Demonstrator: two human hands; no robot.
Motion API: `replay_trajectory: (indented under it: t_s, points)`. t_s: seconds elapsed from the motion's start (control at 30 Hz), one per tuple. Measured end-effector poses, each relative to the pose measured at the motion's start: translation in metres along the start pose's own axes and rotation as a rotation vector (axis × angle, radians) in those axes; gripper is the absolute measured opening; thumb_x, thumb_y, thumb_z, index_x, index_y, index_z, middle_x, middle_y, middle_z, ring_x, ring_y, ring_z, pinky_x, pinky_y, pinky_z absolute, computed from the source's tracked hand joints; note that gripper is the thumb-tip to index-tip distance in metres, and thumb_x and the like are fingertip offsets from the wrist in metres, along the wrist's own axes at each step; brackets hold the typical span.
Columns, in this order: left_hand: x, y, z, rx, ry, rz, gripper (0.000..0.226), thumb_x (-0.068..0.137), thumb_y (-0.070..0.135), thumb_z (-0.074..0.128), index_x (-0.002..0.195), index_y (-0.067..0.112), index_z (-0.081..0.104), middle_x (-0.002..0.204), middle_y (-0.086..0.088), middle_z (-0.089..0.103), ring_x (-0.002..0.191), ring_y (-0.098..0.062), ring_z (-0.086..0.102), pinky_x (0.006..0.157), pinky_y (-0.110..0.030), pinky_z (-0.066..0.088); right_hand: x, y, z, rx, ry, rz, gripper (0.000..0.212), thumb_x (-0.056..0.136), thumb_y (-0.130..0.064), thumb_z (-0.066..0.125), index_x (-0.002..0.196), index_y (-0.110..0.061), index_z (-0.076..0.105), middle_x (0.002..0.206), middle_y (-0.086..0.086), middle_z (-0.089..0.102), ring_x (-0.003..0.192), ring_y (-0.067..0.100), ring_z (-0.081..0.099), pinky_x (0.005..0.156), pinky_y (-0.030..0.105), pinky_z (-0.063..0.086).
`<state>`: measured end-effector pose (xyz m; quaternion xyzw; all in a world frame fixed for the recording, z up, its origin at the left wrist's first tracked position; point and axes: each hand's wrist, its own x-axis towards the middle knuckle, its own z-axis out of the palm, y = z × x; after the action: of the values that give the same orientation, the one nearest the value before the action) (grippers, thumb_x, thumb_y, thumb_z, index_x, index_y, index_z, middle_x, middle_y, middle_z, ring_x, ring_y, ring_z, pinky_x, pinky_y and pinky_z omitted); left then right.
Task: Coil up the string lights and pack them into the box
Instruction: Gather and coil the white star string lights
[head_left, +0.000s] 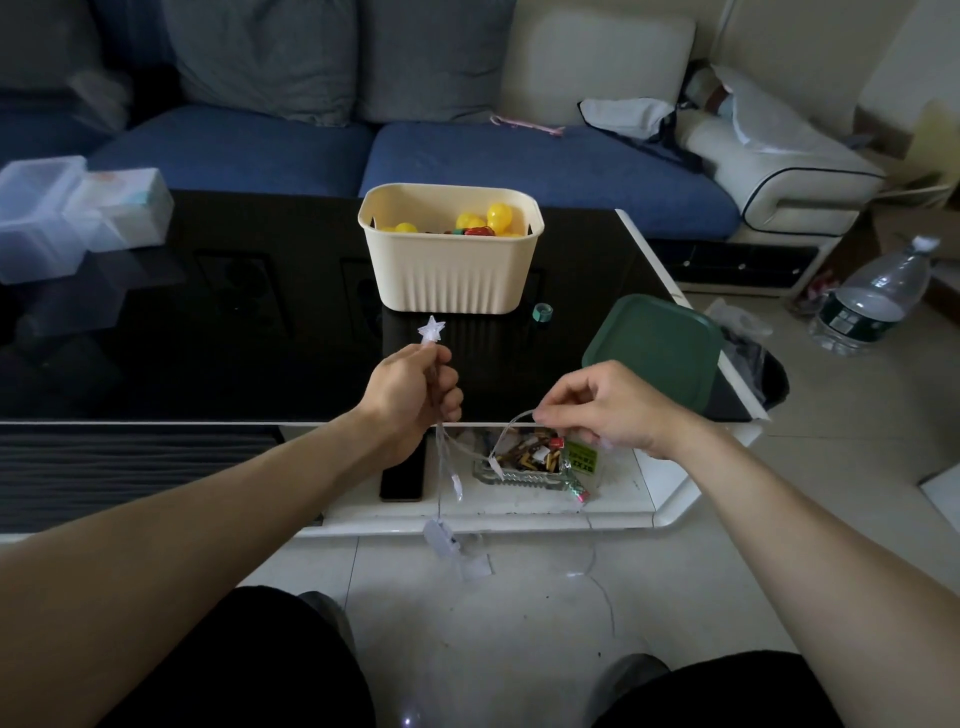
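String lights (451, 470): clear wire carrying pale star-shaped lamps, held between both hands over the near edge of the table, with a long tail trailing to the floor below and toward the person's knees.

Left hand (413, 397): closed around a gathered section of the wire; one star lamp (432, 329) stands up above the fist, and several strands with lamps hang below it.

Right hand (608, 408): apart from the left, thumb and forefinger pinched on the wire where it arcs across from the left hand.

Box (451, 248): cream, ribbed, open-topped, on the black table (234, 312) just beyond the left hand. Already holds yellow and red items; how much space is left cannot be told.

Lid (655, 353): green, lying beyond the right hand at the table corner, off the box.

Ashtray (524, 465): glass, on the lower shelf beneath the hands, directly under the hanging wire.

Step in hand, as judged: coiling, early to middle; much of the wire is loose on the floor.

Next move, as judged: the right hand brings its pinched length to the left to lay another loop, then draws up fresh slack. Care is needed to keep the dangling lamps clear of the ashtray and the shelf edge.
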<state>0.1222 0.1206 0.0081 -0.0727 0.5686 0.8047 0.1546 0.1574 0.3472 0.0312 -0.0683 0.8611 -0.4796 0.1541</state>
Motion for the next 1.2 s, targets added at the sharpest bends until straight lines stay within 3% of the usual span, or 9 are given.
replay_trajectory:
  t_s: [0.23,0.33,0.43,0.53,0.63,0.77,0.93,1.07,1.2]
  points:
    - [-0.008,-0.003,0.009,0.029,-0.134,-0.022,0.028,0.106,0.016,0.033,0.087,0.008,0.052,0.076,-0.014,0.063,0.076,-0.031,0.067,0.076,-0.049,0.059,0.014,-0.008,0.023,-0.157,-0.029,-0.058,0.005,0.088,-0.019,0.076,0.089,-0.019,0.08,0.084,-0.006,0.077,0.085,0.009,0.072,0.085,0.032,0.058]
    - [-0.008,-0.007,0.009,0.098,-0.171,-0.079,0.029,0.106,0.018,0.034,0.088,0.007,0.054,0.086,-0.017,0.067,0.083,-0.034,0.069,0.071,-0.047,0.058,0.016,-0.011,0.031,-0.199,-0.079,-0.038,0.007,0.086,-0.024,0.075,0.085,-0.026,0.081,0.091,0.001,0.077,0.095,0.021,0.071,0.094,0.045,0.055]
    - [-0.01,-0.011,0.01,0.142,-0.195,-0.135,0.029,0.106,0.018,0.035,0.089,0.007,0.054,0.091,-0.019,0.067,0.078,-0.033,0.068,0.074,-0.05,0.058,0.018,-0.013,0.035,-0.233,-0.116,-0.01,0.017,0.088,-0.017,0.069,0.087,-0.029,0.082,0.096,0.006,0.076,0.094,0.026,0.069,0.09,0.043,0.056]
    - [-0.013,-0.012,0.012,0.202,-0.17,-0.168,0.027,0.105,0.016,0.037,0.087,0.007,0.055,0.082,-0.013,0.065,0.068,-0.026,0.068,0.061,-0.042,0.059,0.017,-0.016,0.04,-0.252,-0.147,-0.002,0.026,0.088,-0.009,0.062,0.088,-0.026,0.081,0.096,0.013,0.074,0.084,0.034,0.066,0.077,0.042,0.054]
    - [-0.014,-0.014,0.013,0.386,-0.148,-0.143,0.025,0.102,0.012,0.041,0.084,0.007,0.057,0.075,-0.01,0.06,0.061,-0.021,0.062,0.05,-0.03,0.049,0.014,-0.015,0.04,-0.16,-0.152,-0.005,0.02,0.089,-0.003,0.068,0.095,-0.021,0.074,0.083,0.004,0.071,0.069,0.017,0.063,0.063,0.027,0.052]
    - [-0.016,-0.013,0.013,0.561,-0.216,-0.078,0.028,0.104,0.013,0.037,0.085,0.004,0.056,0.067,-0.01,0.059,0.048,-0.02,0.055,0.047,-0.028,0.038,0.012,-0.011,0.038,0.015,-0.186,0.045,0.019,0.087,-0.001,0.074,0.101,-0.006,0.063,0.09,0.018,0.069,0.074,0.021,0.067,0.065,0.031,0.06]
    - [-0.014,-0.011,0.012,0.534,-0.154,-0.021,0.025,0.104,0.015,0.039,0.086,0.007,0.054,0.069,-0.007,0.057,0.049,-0.019,0.048,0.045,-0.026,0.033,0.015,-0.001,0.035,-0.05,-0.17,0.112,0.02,0.089,-0.023,0.077,0.091,-0.009,0.063,0.093,0.018,0.071,0.076,0.031,0.07,0.073,0.043,0.059]
    - [-0.014,-0.007,0.01,0.418,-0.117,0.033,0.024,0.105,0.017,0.04,0.086,0.009,0.053,0.066,-0.006,0.055,0.05,-0.018,0.047,0.051,-0.028,0.034,0.01,0.001,0.031,-0.051,-0.293,0.244,0.048,0.1,-0.051,0.051,0.087,-0.009,0.069,0.083,0.008,0.069,0.073,0.019,0.065,0.071,0.034,0.053]
    - [-0.012,-0.005,0.008,0.357,-0.067,0.077,0.025,0.105,0.018,0.04,0.085,0.01,0.052,0.064,-0.003,0.054,0.049,-0.017,0.049,0.05,-0.028,0.037,0.006,-0.003,0.026,0.009,-0.424,0.323,0.06,0.103,-0.053,0.04,0.079,-0.007,0.072,0.071,0.004,0.068,0.063,0.015,0.06,0.066,0.026,0.051]
